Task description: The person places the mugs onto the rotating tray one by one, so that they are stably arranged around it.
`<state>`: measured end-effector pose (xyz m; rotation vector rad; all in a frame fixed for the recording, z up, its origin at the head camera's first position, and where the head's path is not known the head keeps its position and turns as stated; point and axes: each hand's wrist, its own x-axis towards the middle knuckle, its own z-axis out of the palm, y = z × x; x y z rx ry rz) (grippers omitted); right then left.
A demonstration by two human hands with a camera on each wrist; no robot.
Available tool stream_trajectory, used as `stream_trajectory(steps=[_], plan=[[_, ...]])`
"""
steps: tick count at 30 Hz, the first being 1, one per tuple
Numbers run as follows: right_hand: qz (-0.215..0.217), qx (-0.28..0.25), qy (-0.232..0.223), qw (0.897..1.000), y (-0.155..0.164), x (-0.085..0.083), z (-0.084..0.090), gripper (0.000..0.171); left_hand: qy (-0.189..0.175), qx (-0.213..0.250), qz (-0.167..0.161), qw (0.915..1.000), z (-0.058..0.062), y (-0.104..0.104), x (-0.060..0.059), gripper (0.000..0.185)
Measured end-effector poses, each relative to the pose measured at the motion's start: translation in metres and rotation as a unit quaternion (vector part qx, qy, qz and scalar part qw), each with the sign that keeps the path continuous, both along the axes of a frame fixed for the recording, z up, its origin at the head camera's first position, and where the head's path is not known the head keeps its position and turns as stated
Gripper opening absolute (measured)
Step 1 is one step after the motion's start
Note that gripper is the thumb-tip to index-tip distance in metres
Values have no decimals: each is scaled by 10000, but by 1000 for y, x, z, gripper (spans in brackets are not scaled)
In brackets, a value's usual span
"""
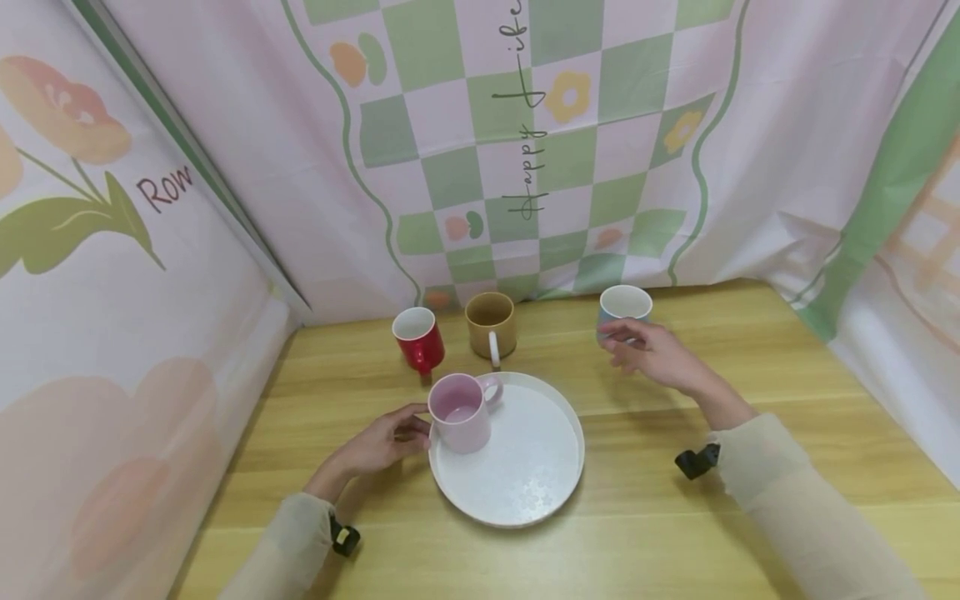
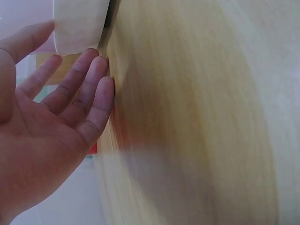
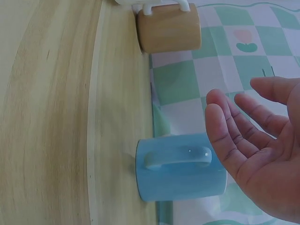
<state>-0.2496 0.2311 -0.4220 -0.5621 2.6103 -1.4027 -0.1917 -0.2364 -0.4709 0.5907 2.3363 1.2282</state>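
Note:
A pink mug (image 1: 463,421) stands upright on the left part of a round white tray (image 1: 534,467), its handle toward the back right. At the tray's left rim is my left hand (image 1: 381,440), fingers relaxed; in the left wrist view its fingertips (image 2: 96,58) lie close beside the tray's wall (image 2: 79,26), and I cannot tell whether they touch. My right hand (image 1: 651,357) hovers in front of a light blue mug (image 3: 180,180) at the back right, partly hiding it in the head view. In the right wrist view its fingers are loosely bent and hold nothing.
Behind the tray stand a red mug (image 1: 420,342) and a brown mug (image 1: 491,327) with a white handle. All rest on a wooden table (image 1: 637,533). A checkered curtain (image 1: 517,167) hangs along the back edge, and a flowered one (image 1: 112,333) on the left.

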Motion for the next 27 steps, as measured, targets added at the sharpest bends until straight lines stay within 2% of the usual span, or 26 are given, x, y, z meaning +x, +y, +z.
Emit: stream_trajectory(steps=[5,27], plan=[[-48,-5,-43,10000,5,-1,-1,43,-82,122,18,9999,1,0,1,55],[-365,-128,-4,9993,23,-5,-2,44,-134,71,73,9999,0,0,0,56]])
